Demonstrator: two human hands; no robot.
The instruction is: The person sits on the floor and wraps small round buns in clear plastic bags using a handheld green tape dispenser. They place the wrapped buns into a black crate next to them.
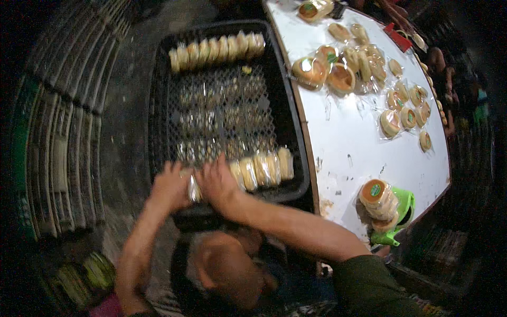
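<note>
A row of round, flat buns in clear wrap (260, 168) stands on edge along the near side of a black plastic crate (300, 127). My left hand (171, 185) grips the row's left end, its fingers curled over the wrapped buns. Just beside it, my right hand (218, 182) wraps over the buns from above. Pale buns show between the two hands, while those under the palms are hidden. Along the crate's far side stands another row of wrapped buns (216, 52).
A white table (343, 153) adjoins the crate's right side, with loose wrapped buns (340, 78) scattered on it. A bun stack (378, 198) leans by a bright green plastic object (405, 206). Stacked crates (60, 164) stand left. Other people's hands (449, 79) show at the far right.
</note>
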